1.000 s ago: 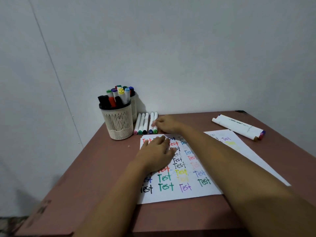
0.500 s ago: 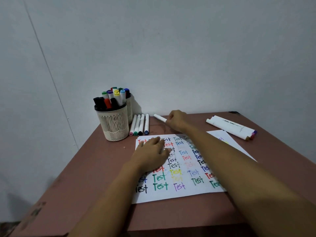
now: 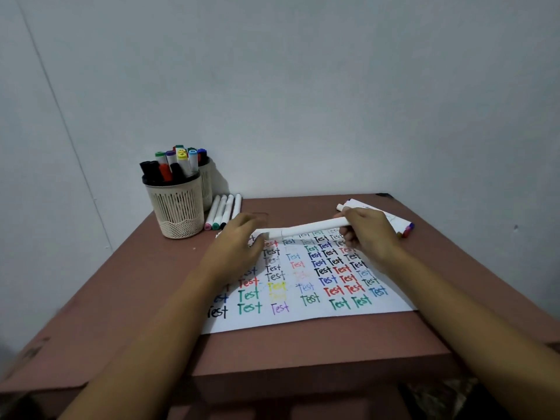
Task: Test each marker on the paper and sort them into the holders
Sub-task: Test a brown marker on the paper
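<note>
Now, nearest us, the paper (image 3: 303, 321) lies by the table's (image 3: 145, 286) front edge, crowded with coloured "Test" words. Over it both hands share one white marker (image 3: 303, 230): right hand (image 3: 368, 234) curled round one end, left hand (image 3: 239, 242) pinching the other. Looks like uncapping, so a straight pull comes next. Its colour is hidden. Beyond, four markers (image 3: 224, 209) wait beside the holders (image 3: 178, 207), far-left corner.
</note>
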### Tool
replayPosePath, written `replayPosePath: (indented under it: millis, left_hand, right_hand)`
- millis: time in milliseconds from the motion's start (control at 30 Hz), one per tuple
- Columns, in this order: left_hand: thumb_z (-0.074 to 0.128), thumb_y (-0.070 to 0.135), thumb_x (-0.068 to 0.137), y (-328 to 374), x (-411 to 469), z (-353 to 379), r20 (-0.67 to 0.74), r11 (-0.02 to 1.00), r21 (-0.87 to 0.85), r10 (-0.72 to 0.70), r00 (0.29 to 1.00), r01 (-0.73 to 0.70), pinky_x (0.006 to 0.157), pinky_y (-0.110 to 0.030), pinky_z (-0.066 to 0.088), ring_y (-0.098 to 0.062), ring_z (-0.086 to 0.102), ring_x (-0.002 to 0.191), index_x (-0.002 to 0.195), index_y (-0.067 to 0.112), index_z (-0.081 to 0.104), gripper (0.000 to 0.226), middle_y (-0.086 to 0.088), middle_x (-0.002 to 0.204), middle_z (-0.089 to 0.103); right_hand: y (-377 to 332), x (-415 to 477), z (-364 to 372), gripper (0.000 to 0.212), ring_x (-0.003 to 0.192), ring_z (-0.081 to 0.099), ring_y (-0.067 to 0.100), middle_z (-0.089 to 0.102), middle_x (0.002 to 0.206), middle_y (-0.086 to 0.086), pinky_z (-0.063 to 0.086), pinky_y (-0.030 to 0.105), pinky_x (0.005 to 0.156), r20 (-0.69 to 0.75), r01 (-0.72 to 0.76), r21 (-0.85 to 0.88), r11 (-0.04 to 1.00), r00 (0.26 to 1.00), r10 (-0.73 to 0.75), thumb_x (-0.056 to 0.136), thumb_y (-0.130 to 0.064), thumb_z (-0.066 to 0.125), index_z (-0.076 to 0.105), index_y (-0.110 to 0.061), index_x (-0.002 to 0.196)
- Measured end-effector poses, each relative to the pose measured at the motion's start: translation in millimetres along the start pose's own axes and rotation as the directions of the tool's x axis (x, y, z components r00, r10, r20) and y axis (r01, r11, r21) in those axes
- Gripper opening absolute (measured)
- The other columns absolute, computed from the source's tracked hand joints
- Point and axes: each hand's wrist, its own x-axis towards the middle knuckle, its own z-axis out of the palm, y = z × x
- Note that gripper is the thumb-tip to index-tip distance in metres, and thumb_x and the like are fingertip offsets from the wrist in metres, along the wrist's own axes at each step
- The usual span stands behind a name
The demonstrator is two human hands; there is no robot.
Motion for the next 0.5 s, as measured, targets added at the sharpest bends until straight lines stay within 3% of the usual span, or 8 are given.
replayPosePath:
  millis: [100,200,300,400,500]
  left_hand:
    - [0.052,0.033,0.092,11,-5,1,0.079,0.993,-0.037,0.115,0.99,-0.112,0.087,-0.017,0.033,-0.013,0.05,0.114,0.131,0.014,0.051,0.043,0.0,0.127,0.052]
    - [0.049,0.035,0.092,19,-7,6,0.119,0.988,-0.023,0.154,0.981,-0.152,0.079,-0.029,0.042,-0.016,0.053,0.092,0.125,0.012,0.054,0.04,-0.002,0.109,0.058]
    - [0.048,0.027,0.095,25,-7,5,0.116,0.988,0.007,0.154,0.981,-0.156,0.064,-0.026,0.029,-0.014,0.043,0.074,0.115,0.009,0.053,0.027,0.001,0.087,0.051]
    - [0.048,0.027,0.095,30,-8,5,0.099,0.987,0.014,0.159,0.982,-0.161,0.058,-0.029,0.023,-0.015,0.041,0.065,0.108,0.009,0.052,0.023,0.009,0.072,0.042]
    - [0.05,0.03,0.093,34,-10,5,0.073,0.983,-0.04,0.181,0.981,-0.178,0.05,-0.025,0.026,-0.006,0.04,0.054,0.102,0.009,0.055,0.024,0.014,0.06,0.04]
  right_hand:
    - [0,-16,-4,0.034,0.049,0.041,0.011,0.049,0.058,0.005,0.038,0.024,0.051,0.011,-0.004,0.085,0.996,1.0,0.003,0.1,-0.018,0.044,0.066,-0.007,0.077]
    - [3,-23,-1,0.035,0.049,0.04,0.01,0.048,0.057,0.004,0.036,0.025,0.054,0.007,-0.042,0.192,0.981,0.999,0.041,0.1,-0.022,0.044,0.066,-0.006,0.079]
    - [2,-23,0,0.038,0.047,0.042,0.009,0.048,0.055,0.003,0.04,0.023,0.049,0.04,-0.1,0.364,0.926,0.995,0.092,0.099,-0.033,0.046,0.065,-0.005,0.082]
    - [1,-25,1,0.033,0.05,0.049,0.01,0.052,0.058,0.002,0.043,0.022,0.05,0.201,-0.201,0.468,0.86,0.972,0.118,0.089,-0.04,0.055,0.065,-0.008,0.087]
    - [7,-30,7,0.029,0.055,0.053,0.01,0.057,0.065,0.002,0.045,0.02,0.05,0.368,-0.231,0.345,0.91,0.925,0.096,0.072,-0.03,0.066,0.064,-0.007,0.09]
